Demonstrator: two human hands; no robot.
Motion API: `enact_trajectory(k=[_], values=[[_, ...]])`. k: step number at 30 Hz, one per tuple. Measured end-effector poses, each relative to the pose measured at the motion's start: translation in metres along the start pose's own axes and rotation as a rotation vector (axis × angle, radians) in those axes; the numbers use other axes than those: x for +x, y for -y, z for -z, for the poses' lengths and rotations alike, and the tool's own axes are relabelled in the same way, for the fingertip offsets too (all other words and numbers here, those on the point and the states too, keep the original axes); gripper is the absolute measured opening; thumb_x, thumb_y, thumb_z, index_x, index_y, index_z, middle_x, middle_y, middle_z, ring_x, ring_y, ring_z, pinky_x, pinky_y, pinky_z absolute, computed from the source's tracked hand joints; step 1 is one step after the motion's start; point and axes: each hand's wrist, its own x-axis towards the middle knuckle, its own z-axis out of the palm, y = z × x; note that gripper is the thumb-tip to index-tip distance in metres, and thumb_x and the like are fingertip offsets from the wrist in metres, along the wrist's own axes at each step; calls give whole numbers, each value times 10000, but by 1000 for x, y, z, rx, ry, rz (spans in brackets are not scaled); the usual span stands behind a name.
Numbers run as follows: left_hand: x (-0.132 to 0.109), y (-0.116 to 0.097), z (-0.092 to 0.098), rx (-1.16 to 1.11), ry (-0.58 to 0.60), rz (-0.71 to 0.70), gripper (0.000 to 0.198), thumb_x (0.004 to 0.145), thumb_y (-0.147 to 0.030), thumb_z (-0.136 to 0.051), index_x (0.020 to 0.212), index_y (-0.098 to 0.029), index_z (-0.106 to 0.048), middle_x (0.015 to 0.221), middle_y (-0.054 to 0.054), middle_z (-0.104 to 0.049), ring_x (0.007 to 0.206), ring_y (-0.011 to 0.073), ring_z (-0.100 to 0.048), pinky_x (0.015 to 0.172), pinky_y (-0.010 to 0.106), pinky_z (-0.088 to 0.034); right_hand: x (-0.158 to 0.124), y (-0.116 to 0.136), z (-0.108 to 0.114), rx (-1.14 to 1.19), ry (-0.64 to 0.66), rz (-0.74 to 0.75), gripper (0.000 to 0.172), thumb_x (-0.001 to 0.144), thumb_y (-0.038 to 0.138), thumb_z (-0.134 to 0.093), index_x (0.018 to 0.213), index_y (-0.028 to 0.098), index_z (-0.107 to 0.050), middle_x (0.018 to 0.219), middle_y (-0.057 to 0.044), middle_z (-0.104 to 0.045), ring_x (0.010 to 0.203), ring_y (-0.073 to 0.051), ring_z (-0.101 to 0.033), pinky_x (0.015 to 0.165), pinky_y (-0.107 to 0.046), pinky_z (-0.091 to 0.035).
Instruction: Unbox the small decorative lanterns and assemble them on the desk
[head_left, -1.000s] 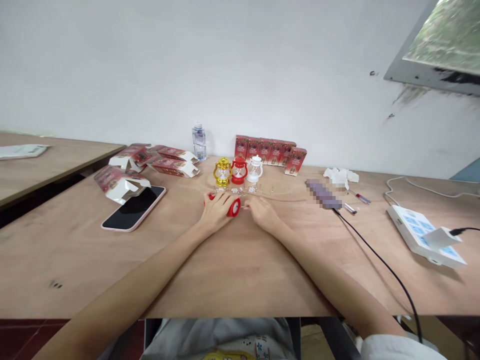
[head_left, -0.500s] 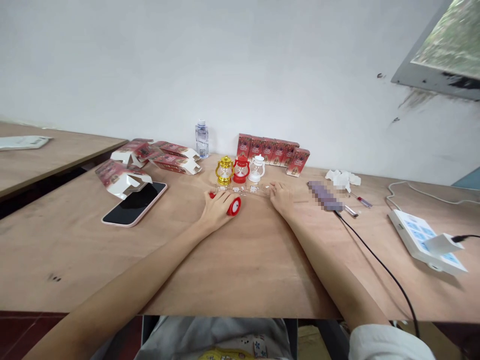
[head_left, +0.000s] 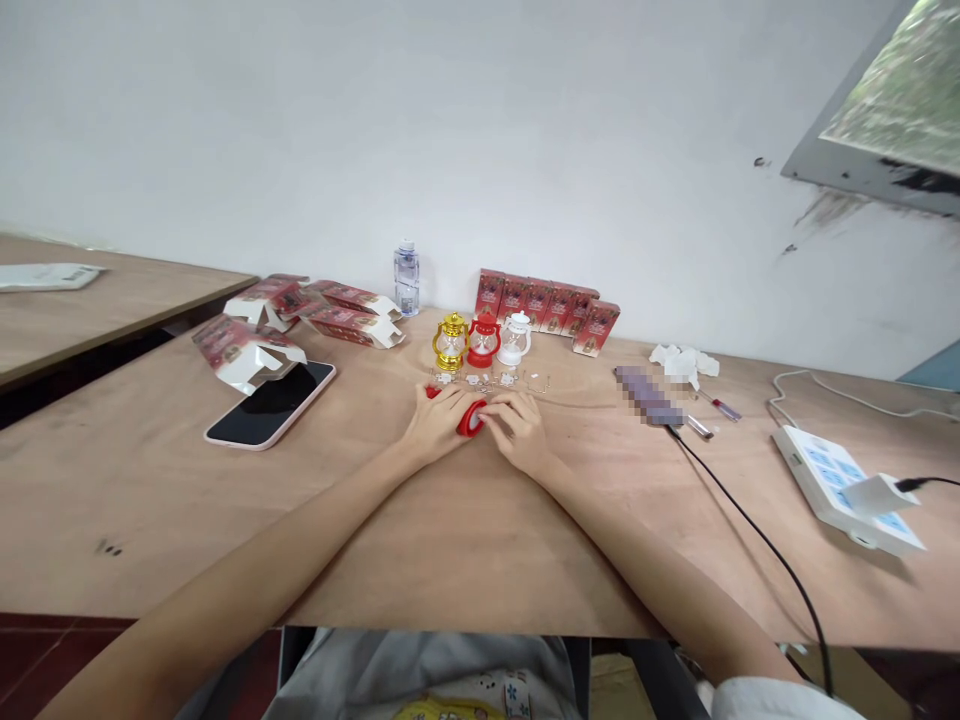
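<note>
My left hand (head_left: 437,424) is wrapped round a red toy lantern (head_left: 469,419) that lies on its side, its round base with a pale centre facing right. Most of the lantern's body is hidden under the fingers. At that base, my right hand (head_left: 519,432) has thumb and fingertips pinched together; anything between them is too small to make out. Just beyond the hands stand a gold lantern (head_left: 451,345), another red lantern (head_left: 484,343) and a white lantern (head_left: 514,341), all upright. In front of them lie small white parts with thin wires (head_left: 474,379).
Red boxes (head_left: 537,303) stand along the wall, with a water bottle (head_left: 406,278) to their left. Opened boxes (head_left: 247,350) and a phone (head_left: 270,408) lie left. To the right are a blurred purple object (head_left: 649,396), crumpled tissue (head_left: 684,362), a screwdriver (head_left: 726,409) and a power strip (head_left: 840,485).
My right hand has moved left and towards me, from the small wired parts to the base of the held lantern. My left hand keeps its hold, shifted slightly right.
</note>
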Motion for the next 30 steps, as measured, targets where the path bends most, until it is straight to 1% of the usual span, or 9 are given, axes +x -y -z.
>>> enact_trajectory(k=[5, 11, 19, 25, 27, 28, 30], values=[[0, 0, 2, 27, 15, -11, 300, 825, -302, -511, 1113, -221, -523, 1089, 87, -663, 1026, 249, -549, 880, 431, -246, 1, 0, 2, -7, 96, 24, 157, 912, 222, -456, 885, 192, -608, 867, -51, -638, 809, -181, -528, 730, -321, -362], [-1, 0, 1, 51, 8, -2, 299, 829, -317, -513, 1111, -219, -523, 1101, 91, -661, 1040, 253, -542, 856, 425, -258, 2, 2, 4, -79, 182, 34, 186, 932, 222, -413, 965, 189, -593, 890, -52, -635, 824, -190, -518, 726, -317, -338], [0, 0, -1, 62, -9, -15, 260, 833, -302, -527, 1077, -212, -524, 1062, 63, -676, 1005, 233, -561, 834, 412, -260, 3, 0, 0, -76, 200, 39, 195, 943, 269, -409, 955, 190, -587, 880, -52, -629, 820, -190, -519, 727, -311, -331], [0, -1, 1, 55, 5, 7, 272, 823, -300, -537, 1081, -215, -522, 1078, 79, -669, 1015, 246, -551, 821, 412, -264, 2, -11, 0, 81, 186, 42, 224, 958, 289, -366, 886, 198, -557, 858, -46, -608, 803, -177, -540, 735, -313, -356], [1, -1, 2, 54, 5, 26, 275, 810, -284, -545, 1076, -219, -519, 1093, 75, -664, 1035, 249, -542, 823, 413, -266, 1, -21, 0, 124, 148, -35, 245, 960, 311, -340, 869, 205, -542, 857, -53, -603, 808, -185, -542, 753, -326, -374], [1, 0, 2, 53, 5, 32, 283, 801, -272, -549, 1077, -221, -516, 1104, 72, -659, 1045, 250, -538, 823, 413, -267, 1, -29, 0, 129, 112, -126, 247, 955, 325, -338, 860, 210, -535, 855, -54, -600, 809, -190, -542, 760, -332, -383], [1, 0, 2, 52, 6, 38, 306, 783, -253, -556, 1083, -222, -508, 1125, 70, -650, 1058, 252, -532, 823, 415, -269, 1, -47, 2, 102, 31, -361, 233, 935, 357, -354, 854, 215, -521, 851, -53, -593, 810, -198, -540, 765, -340, -401]])
